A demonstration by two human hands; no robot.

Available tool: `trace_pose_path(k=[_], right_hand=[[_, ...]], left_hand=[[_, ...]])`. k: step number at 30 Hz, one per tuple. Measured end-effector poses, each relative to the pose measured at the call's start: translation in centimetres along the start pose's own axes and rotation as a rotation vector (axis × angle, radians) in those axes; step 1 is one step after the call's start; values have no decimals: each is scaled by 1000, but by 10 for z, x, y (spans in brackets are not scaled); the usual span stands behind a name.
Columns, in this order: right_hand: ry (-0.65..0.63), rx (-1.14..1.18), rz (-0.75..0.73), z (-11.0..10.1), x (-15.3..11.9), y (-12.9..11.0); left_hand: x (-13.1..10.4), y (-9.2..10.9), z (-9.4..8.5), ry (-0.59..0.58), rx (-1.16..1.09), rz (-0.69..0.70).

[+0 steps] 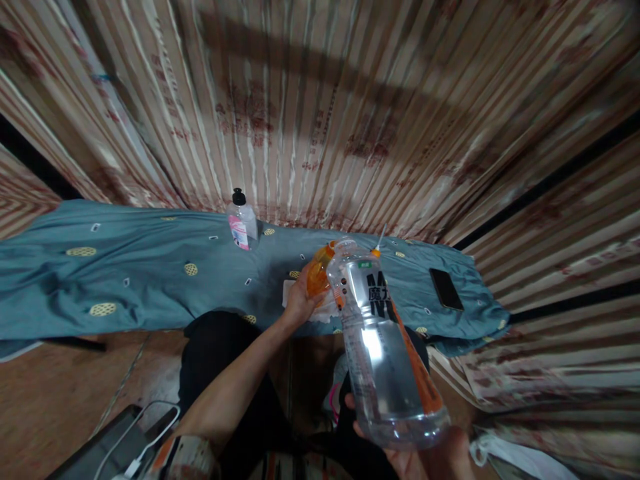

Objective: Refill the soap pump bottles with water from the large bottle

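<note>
Our right hand (415, 459) was wrapped around the base of a large clear plastic bottle with a silver-and-orange label (383, 357), tilted with its mouth toward our left hand (299, 301). Our left fingers were closed around a small translucent orange bottle (318, 273), its top beside that mouth; whether they touched, we could not tell. White tissue (326, 311) lay by our left hand on the teal patterned cloth (150, 267). A black rectangular phone (447, 289) lay to the right. Farther off stood a clear black-capped bottle (243, 225), before the striped beige curtain (310, 120).
</note>
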State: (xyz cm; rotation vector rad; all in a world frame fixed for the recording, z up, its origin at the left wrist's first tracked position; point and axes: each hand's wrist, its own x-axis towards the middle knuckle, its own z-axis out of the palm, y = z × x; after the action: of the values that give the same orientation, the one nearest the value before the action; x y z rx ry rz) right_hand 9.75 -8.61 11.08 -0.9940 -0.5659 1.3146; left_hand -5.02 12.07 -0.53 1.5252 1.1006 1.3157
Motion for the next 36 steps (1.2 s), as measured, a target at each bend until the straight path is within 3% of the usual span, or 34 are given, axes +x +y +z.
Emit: trace_pose_path(k=[13,23,36], right_hand=[[14,-5,10,-1,-1,2],[28,28,131,-19,-14,7],[44,56,225,-32,-9,11]], left_hand=[[2,-7,3,28,40,-17],[4,-12,5,27,104,12],[5,-12,6,47,158,26]])
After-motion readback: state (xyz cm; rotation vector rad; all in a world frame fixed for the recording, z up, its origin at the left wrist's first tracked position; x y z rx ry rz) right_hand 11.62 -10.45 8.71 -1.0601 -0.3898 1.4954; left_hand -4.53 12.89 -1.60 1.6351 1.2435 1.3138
